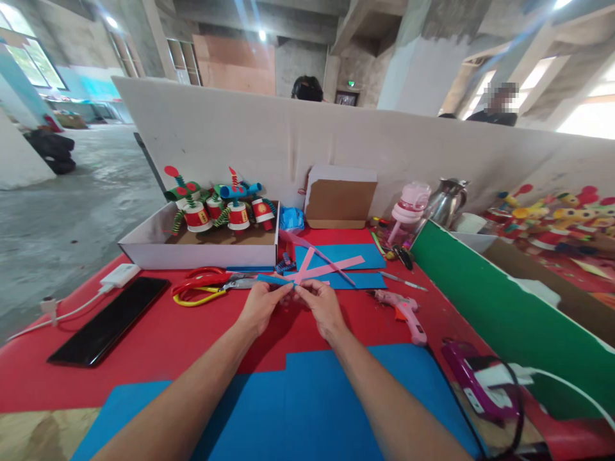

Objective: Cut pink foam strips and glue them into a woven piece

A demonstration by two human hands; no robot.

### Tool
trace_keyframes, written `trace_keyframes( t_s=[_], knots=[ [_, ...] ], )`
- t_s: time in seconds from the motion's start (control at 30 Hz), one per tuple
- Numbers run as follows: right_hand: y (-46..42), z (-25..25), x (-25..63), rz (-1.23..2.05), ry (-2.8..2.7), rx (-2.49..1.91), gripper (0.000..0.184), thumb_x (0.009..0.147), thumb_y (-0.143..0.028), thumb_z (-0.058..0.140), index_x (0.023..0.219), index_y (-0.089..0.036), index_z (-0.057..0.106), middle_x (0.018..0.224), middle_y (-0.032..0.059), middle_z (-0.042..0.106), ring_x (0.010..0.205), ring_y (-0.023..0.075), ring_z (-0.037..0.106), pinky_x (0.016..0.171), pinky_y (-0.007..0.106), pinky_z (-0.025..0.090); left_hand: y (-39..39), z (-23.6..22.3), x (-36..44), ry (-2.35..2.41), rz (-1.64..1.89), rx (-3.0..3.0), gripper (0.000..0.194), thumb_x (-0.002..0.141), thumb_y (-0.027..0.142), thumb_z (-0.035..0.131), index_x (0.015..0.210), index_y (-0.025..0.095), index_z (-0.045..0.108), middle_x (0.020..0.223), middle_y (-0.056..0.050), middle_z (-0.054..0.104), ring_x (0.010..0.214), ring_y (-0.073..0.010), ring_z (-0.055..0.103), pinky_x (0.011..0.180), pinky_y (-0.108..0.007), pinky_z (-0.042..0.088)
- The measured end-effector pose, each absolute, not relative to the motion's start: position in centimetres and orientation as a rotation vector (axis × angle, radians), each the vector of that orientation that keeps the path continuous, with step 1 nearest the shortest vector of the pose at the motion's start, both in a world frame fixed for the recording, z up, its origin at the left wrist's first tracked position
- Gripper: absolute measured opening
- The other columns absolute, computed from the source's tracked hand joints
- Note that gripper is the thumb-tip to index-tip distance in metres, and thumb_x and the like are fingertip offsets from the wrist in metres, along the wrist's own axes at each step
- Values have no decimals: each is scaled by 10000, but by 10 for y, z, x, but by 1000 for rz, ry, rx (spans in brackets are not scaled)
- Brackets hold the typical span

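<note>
Between my two hands, above the red tabletop (144, 333), is a narrow blue paper strip (275, 280). The fingers of my left hand (263, 304) pinch it along its length, and my right hand (321, 307) pinches its right end. A pink paper strip (304, 264) rises from near my fingertips; whether it is joined to the blue one I cannot tell. Behind the hands, more pink strips (339, 266) lie across blue paper pieces (346, 255). Scissors with red and yellow handles (202, 286) rest just left of my left hand.
A white box (202, 256) holds several paper-cup figures (237, 214). To the right lie a pink glue gun (403, 310), a pen (403, 282) and a purple power strip (480, 384). A phone (109, 320) lies left, large blue sheets (327, 397) in front. A green board (480, 307) borders the right.
</note>
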State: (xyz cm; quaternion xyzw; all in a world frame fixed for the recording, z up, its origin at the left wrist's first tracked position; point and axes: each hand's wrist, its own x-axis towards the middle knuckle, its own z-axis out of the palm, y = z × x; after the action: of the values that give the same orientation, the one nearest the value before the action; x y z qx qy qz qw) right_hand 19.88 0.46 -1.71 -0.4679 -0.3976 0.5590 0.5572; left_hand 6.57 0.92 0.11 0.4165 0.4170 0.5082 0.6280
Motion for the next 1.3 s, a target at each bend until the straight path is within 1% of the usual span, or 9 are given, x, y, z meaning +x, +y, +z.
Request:
trace_keyframes(
  t_s=[0.1,0.2,0.37,0.53,0.63,0.77,0.97,1.1,1.3],
  knots=[
    [3,-15,197,1413,-894,-1073,343,519,-469,860,683,-200,723,615,4,689,601,170,639,675,310,522,10,2,65,996,1187,992,344,516,397,865,615,152,645,529,12,604,481,-108,517,449,-227,429],
    [2,-14,197,1435,-874,-1053,364,523,-509,853,688,-203,745,602,3,681,598,176,639,704,334,540,10,1,64,1006,1182,1056,321,553,409,844,601,153,656,527,1,616,489,-112,527,471,-229,427],
    [1,-13,197,1387,-877,-1082,349,539,-506,847,694,-205,762,596,1,678,607,177,637,710,336,542,11,-4,63,1027,1153,1077,333,582,438,818,608,136,678,530,-15,619,476,-101,490,459,-228,427],
    [2,-13,197,1402,-866,-1078,342,534,-500,849,674,-202,756,590,-1,677,600,170,638,710,328,542,12,-3,63,1023,1151,1063,327,568,423,821,607,135,671,520,-12,606,476,-105,491,434,-229,455],
    [2,-14,199,1421,-907,-1085,342,537,-483,854,689,-195,749,617,9,696,625,183,662,718,334,544,12,-4,63,1033,1152,1051,309,562,399,826,610,140,664,521,-9,608,478,-109,506,442,-235,478],
    [2,-15,200,1413,-937,-1107,348,531,-462,865,681,-184,720,616,18,708,645,198,689,718,333,548,14,-7,63,1004,1147,1013,341,532,407,841,620,136,654,536,-9,608,486,-112,510,437,-241,487],
    [1,-14,195,1441,-807,-1091,386,484,-418,898,658,-186,644,616,18,706,611,202,696,696,355,579,13,-7,63,975,1189,1017,397,575,476,823,615,166,579,533,31,565,494,-91,488,465,-210,432],
    [-1,-13,192,1403,-786,-1056,384,474,-412,898,648,-187,639,615,5,697,595,188,684,703,349,581,14,-8,63,1020,1161,1134,399,601,500,806,619,166,589,552,28,579,516,-95,504,513,-215,413],
    [-1,-11,193,1380,-865,-1121,308,526,-412,854,628,-183,675,592,6,691,586,165,649,665,304,542,16,-10,58,1135,1151,1241,376,605,493,798,587,173,602,533,31,573,527,-106,482,533,-226,375]
  ],
)
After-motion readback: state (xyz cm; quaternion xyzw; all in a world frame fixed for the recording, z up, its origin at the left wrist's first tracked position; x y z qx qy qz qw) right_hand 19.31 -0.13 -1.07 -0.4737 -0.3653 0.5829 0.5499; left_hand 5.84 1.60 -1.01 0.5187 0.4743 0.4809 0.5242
